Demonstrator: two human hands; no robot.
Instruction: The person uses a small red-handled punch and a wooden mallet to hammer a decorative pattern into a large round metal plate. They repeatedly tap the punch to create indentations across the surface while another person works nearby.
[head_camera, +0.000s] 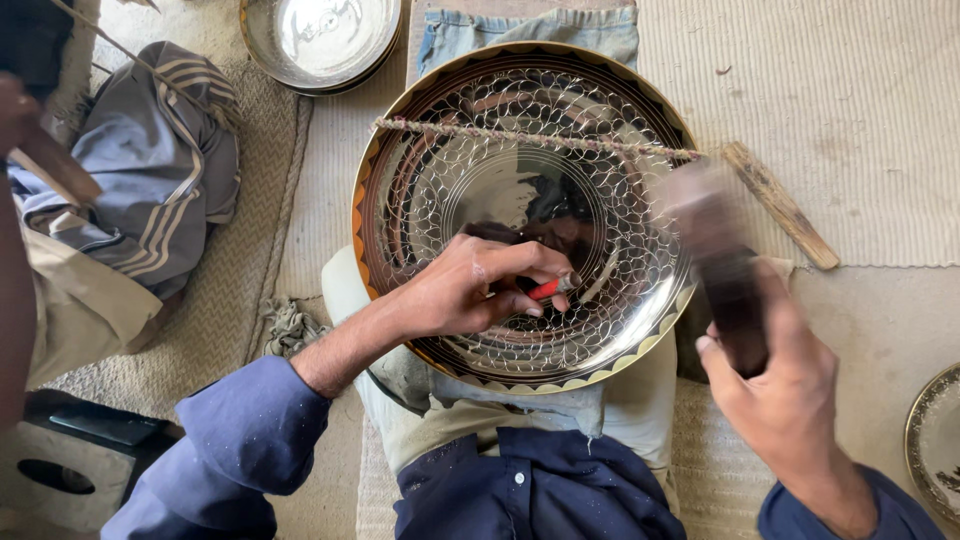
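Observation:
A large shiny metal plate (430, 110) with an engraved net pattern and a dark-and-gold scalloped rim rests tilted on my lap. My left hand (470, 290) reaches over its lower part and pinches a small red-handled chisel (550, 288) against the surface. My right hand (775, 385) is at the plate's right edge, gripping a dark wooden mallet (715, 255) that is blurred with motion. A twisted cord (530, 137) stretches across the plate's upper part to a wooden stick (780, 205).
Another shiny metal bowl (320, 40) lies at the top. Folded grey striped cloth (160, 160) sits at left on woven mats. Another person's arm (15, 250) is at the far left. A decorated plate's edge (935, 440) shows at right.

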